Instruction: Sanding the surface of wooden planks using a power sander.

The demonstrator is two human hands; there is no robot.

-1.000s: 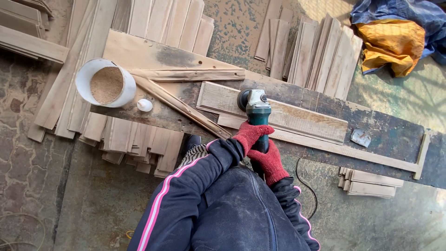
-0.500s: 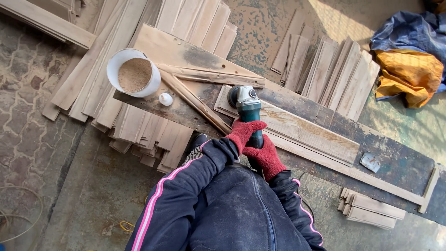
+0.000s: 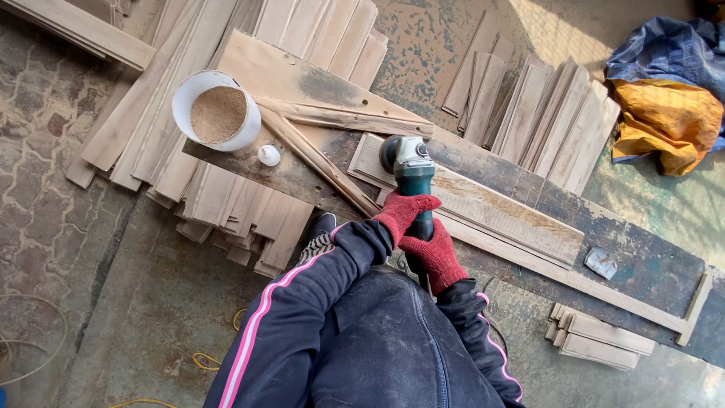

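Red-gloved hands, left (image 3: 404,211) and right (image 3: 432,257), both close around the green grinder (image 3: 414,181) on the plank (image 3: 498,211) (its disc is hidden underneath).

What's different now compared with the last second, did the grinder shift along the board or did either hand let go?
The angle grinder slid left along the plank toward its near end, then edged back slightly right. Neither hand let go: the left hand and right hand, both in red gloves, stay wrapped on its body. The white bucket, small white cap and loose strips lie as before.
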